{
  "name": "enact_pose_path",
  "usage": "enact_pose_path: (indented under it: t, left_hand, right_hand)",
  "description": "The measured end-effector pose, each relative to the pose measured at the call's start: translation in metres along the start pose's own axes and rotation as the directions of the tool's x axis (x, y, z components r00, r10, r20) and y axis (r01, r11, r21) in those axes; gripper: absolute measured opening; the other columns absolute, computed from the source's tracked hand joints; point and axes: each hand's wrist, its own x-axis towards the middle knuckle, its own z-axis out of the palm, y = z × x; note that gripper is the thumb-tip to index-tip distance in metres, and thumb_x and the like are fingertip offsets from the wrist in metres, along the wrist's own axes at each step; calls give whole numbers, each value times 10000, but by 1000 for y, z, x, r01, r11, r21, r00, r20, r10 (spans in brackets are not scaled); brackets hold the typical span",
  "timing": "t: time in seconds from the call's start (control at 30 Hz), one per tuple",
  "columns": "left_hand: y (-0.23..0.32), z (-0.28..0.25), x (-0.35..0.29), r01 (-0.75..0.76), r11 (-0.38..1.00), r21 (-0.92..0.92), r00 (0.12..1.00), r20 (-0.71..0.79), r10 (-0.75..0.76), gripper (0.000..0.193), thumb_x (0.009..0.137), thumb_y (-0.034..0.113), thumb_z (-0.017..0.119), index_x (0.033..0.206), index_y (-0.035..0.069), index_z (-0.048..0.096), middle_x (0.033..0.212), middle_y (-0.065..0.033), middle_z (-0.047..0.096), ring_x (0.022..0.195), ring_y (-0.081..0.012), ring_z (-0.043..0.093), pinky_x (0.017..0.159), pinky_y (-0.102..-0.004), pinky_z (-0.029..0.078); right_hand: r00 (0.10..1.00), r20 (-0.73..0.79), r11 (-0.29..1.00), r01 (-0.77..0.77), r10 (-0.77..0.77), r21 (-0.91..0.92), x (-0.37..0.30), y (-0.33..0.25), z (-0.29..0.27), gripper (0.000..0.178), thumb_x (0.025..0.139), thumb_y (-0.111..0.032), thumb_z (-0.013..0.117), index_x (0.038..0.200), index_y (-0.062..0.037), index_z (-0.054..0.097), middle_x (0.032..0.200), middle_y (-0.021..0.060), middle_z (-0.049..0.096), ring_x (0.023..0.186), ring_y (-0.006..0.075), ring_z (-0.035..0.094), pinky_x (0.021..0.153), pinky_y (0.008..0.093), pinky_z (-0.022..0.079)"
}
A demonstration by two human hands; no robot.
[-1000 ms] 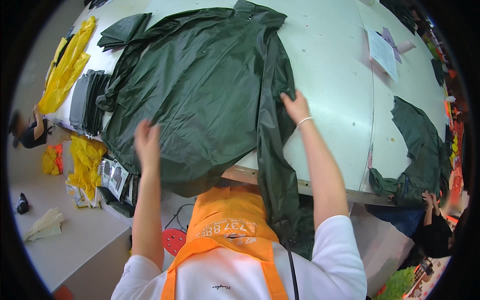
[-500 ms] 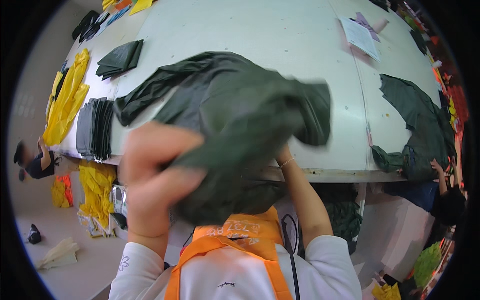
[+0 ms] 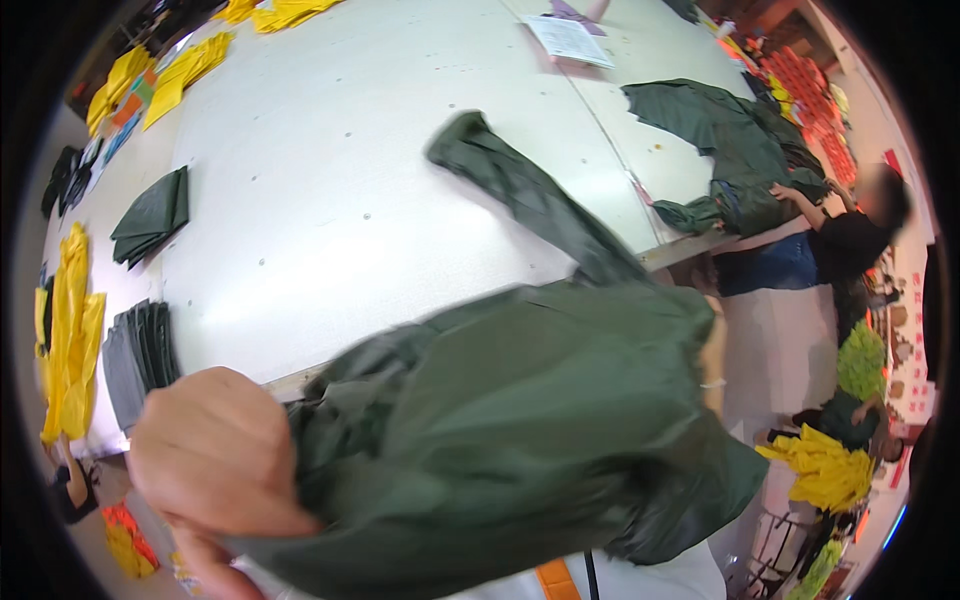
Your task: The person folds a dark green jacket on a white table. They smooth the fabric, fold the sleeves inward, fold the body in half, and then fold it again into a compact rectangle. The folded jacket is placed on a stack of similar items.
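A dark green jacket [image 3: 550, 390] of thin, slightly shiny cloth hangs spread in front of me, over the near edge of the white table [image 3: 300, 250]. One long sleeve [image 3: 540, 200] reaches away across the tabletop. At the near left my left hand [image 3: 215, 455] is closed on the jacket's edge, its knuckles facing up. My right hand [image 3: 714, 335] is at the garment's right end; only its side and the wrist with a thin bracelet show. The cloth covers its fingers.
Left on the table lie a folded dark green piece [image 3: 152, 218], a stack of dark folded garments [image 3: 142, 355] and yellow garments [image 3: 70, 340]. At the right, a person [image 3: 850, 240] handles another dark green garment [image 3: 720, 130]. A paper sheet [image 3: 568, 40] lies at the back.
My view has turned to the right. The jacket has come off most of the tabletop toward me and is spread wider; my hands are farther apart. One sleeve now trails to the back.
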Motion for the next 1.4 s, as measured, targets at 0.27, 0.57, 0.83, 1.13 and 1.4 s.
enact_pose_path:
  t: [0.27, 0.57, 0.83, 1.13, 1.4]
  left_hand:
    - [-15, 74, -44, 604, 717, 348, 607, -784, -129, 196, 679, 121, 717, 736, 46, 546, 671, -90, 586, 547, -212, 533, 519, -283, 414]
    - [-43, 85, -157, 475, 805, -356, -191, -935, -300, 86, 868, 73, 491, 892, 59, 409, 857, -4, 448, 789, -72, 368, 750, -199, 297]
    - [-175, 48, -245, 985, -24, -174, -174, -985, -13, 890, 700, 230, 769, 1409, 14, 276, 1387, -212, 364, 1286, -338, 351, 1080, -430, 250]
    - [-281, -51, -300, 890, -318, -328, -231, -924, 306, 446, 783, 382, 684, 1083, 61, 607, 1039, -137, 623, 1009, -302, 567, 954, -475, 370]
    - [-164, -164, -444, 586, -380, -716, -426, -670, 608, 381, 849, 295, 612, 1132, 42, 581, 1057, -163, 646, 990, -309, 616, 847, -368, 471]
  right_hand:
    - [861, -296, 909, 375, -414, -180, 156, -117, -123, 209, 921, -86, 497, 1099, 17, 531, 1045, 115, 618, 916, 183, 609, 820, 296, 496]
    - [473, -113, 482, 872, -874, -84, 399, -291, 326, 395, 704, 32, 580, 1079, 0, 459, 1080, 182, 484, 1030, 325, 478, 923, 340, 391]
    - [544, 661, 627, 766, -517, -141, 273, -112, 476, 709, 786, -235, 671, 1405, -163, 334, 1460, 208, 254, 1304, 404, 309, 1022, 450, 339]
    - [808, 587, 628, 481, -47, -611, 260, 72, 408, 707, 869, -512, 505, 1465, -243, 236, 1544, 115, 103, 1395, 378, 119, 1081, 598, 107]
    - [732, 660, 780, 510, -172, -363, 317, 75, 384, 475, 828, -341, 639, 1241, -122, 557, 1359, 170, 454, 1233, 377, 429, 1017, 450, 354]
